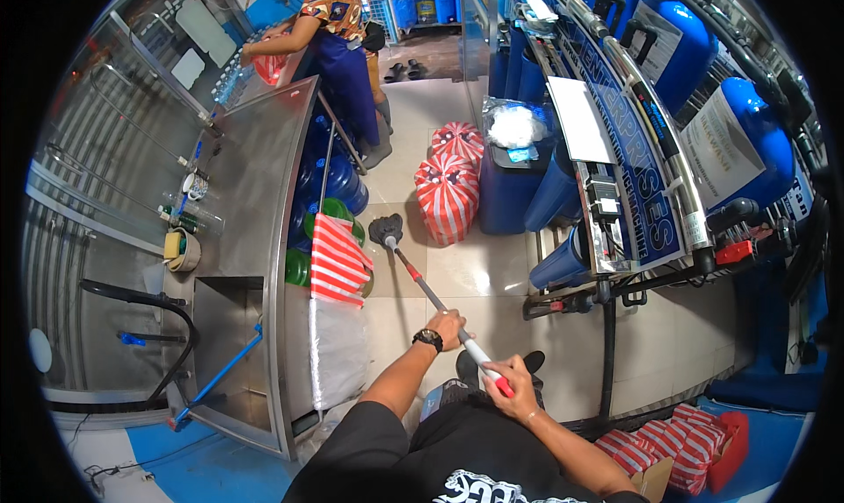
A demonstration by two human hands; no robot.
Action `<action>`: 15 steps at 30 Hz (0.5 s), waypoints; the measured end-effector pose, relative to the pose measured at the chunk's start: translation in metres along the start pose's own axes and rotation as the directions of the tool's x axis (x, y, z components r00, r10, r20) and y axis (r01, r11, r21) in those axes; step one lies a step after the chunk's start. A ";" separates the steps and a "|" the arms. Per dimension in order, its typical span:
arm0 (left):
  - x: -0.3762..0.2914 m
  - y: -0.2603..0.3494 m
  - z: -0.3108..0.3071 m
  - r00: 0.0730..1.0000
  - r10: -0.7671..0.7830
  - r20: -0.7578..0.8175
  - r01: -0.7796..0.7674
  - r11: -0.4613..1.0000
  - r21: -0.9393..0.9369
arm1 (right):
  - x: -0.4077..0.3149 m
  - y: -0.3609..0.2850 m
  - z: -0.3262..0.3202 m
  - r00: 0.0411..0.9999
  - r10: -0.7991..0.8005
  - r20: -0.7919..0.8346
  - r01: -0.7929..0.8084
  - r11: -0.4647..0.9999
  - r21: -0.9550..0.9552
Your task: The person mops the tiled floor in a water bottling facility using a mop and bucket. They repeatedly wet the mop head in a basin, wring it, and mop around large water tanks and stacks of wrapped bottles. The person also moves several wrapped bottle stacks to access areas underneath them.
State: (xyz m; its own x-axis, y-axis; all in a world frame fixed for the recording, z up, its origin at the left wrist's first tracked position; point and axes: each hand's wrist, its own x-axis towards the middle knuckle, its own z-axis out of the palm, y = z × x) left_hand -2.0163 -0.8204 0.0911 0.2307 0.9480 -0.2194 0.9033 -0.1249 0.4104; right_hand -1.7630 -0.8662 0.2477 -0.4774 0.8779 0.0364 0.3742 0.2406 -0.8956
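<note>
A mop with a grey and red handle (432, 296) runs from my body out across the tiled floor. My left hand (447, 330), with a dark watch at the wrist, grips the shaft partway down. Near the red-tipped top end, my right hand (513, 389) is closed around the white grip. The dark mop head (386, 230) lies on the cream tiles (461, 272), between the steel counter and two red-and-white striped bags. The nearer striped bag (447, 199) stands upright to the right of the mop head, with the other striped bag (457, 140) just behind it.
Along the left is a steel counter (254, 173) with a sink (231, 371) and blue jugs (343, 183) beneath. A person in a blue apron (343, 74) stands at its far end. Blue filter housings (560, 259) and a pipe rack border the right side. Striped bundles (686, 437) lie lower right.
</note>
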 end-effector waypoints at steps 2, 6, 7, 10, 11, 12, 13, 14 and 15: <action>-0.008 0.023 0.004 0.998 0.058 0.036 -0.057 0.998 -0.039 | -0.020 -0.010 -0.019 0.997 0.071 -0.003 -0.071 0.997 0.016; -0.029 0.081 0.006 0.998 0.058 -0.008 -0.058 0.982 -0.177 | -0.046 -0.037 -0.063 0.985 0.168 -0.041 -0.166 0.985 0.047; -0.035 0.092 0.004 0.997 0.075 -0.029 -0.080 0.963 -0.257 | -0.051 -0.045 -0.075 0.980 0.193 -0.040 -0.191 0.980 0.057; -0.051 0.122 0.000 0.989 0.126 -0.075 -0.144 0.926 -0.349 | -0.066 -0.067 -0.102 0.968 0.247 -0.048 -0.245 0.968 0.050; -0.054 0.128 -0.001 0.980 0.178 -0.087 -0.198 0.904 -0.379 | -0.070 -0.074 -0.109 0.961 0.271 -0.056 -0.268 0.962 0.054; -0.053 0.133 -0.001 0.979 0.197 -0.052 -0.200 0.875 -0.441 | -0.073 -0.080 -0.115 0.954 0.290 -0.071 -0.287 0.957 0.053; -0.049 0.139 0.000 0.974 0.223 -0.028 -0.212 0.871 -0.444 | -0.077 -0.086 -0.121 0.948 0.305 -0.088 -0.301 0.952 0.052; -0.045 0.148 0.001 0.971 0.238 0.036 -0.198 0.875 -0.443 | -0.079 -0.090 -0.129 0.950 0.277 -0.143 -0.274 0.961 0.036; -0.041 0.158 0.004 0.963 0.244 0.116 -0.172 0.883 -0.436 | -0.082 -0.094 -0.138 0.940 0.271 -0.206 -0.273 0.962 0.019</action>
State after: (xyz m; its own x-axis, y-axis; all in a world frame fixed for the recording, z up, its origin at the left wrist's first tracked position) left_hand -1.8816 -0.8799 0.1615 0.4846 0.8483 -0.2136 0.6007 -0.1452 0.7861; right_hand -1.6491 -0.9032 0.3900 -0.1832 0.9761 -0.1173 0.4756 -0.0164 -0.8795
